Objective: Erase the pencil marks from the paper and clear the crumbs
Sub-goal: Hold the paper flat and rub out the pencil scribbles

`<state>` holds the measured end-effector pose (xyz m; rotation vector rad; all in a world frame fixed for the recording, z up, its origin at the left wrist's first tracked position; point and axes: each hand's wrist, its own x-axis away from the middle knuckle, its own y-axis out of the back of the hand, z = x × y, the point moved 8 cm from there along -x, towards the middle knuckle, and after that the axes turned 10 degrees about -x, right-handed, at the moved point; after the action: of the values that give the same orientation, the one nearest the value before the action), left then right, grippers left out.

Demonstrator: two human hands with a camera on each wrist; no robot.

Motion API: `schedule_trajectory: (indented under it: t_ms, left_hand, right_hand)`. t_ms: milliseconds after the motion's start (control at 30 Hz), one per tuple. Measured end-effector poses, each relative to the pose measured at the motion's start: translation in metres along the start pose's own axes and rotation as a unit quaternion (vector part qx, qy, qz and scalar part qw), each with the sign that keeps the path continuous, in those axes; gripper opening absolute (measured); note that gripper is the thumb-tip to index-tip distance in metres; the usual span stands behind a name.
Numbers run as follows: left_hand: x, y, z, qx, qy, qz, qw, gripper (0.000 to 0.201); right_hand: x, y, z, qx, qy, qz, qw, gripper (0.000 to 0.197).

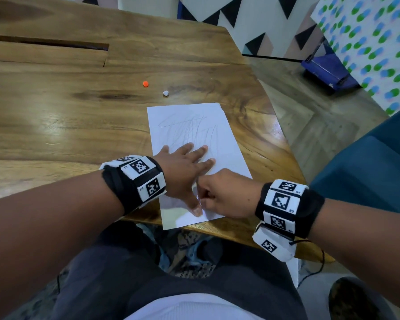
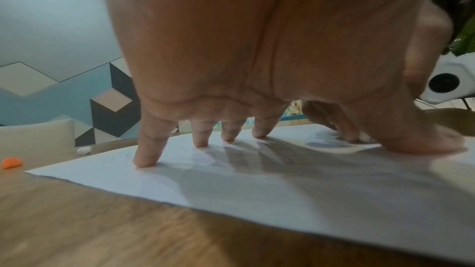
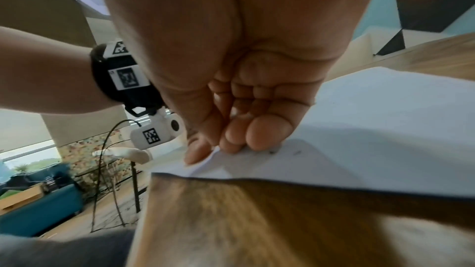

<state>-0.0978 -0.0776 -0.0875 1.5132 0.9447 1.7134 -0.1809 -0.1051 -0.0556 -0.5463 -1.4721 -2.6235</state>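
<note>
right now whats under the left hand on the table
The white paper: the left hand presses it flat with fingers spread, on the wooden table. Pencil marks show beyond the fingertips; whether more lie beneath the palm cannot be seen.

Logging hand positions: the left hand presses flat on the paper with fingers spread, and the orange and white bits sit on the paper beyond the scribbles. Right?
Not quite. The left hand does press the paper, but the head view shows the orange bit and white bit on the wooden table, beyond the paper's far edge.
</note>
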Motion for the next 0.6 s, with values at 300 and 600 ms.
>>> schedule_trajectory:
  t_ms: [300,600]
  left_hand:
    - [0.014,-0.002,0.0,-0.024,-0.008,-0.041,0.999,0.126]
    - [0.016,-0.01,0.002,-0.023,-0.012,-0.031,0.999,0.131]
  right_hand:
    - [-0.025,0.042,-0.063,-0.034,-0.114,-0.109,0.987,0.009]
    - [0.005,-0.008,0.002,0.02,0.016,0.004,1.0,0.01]
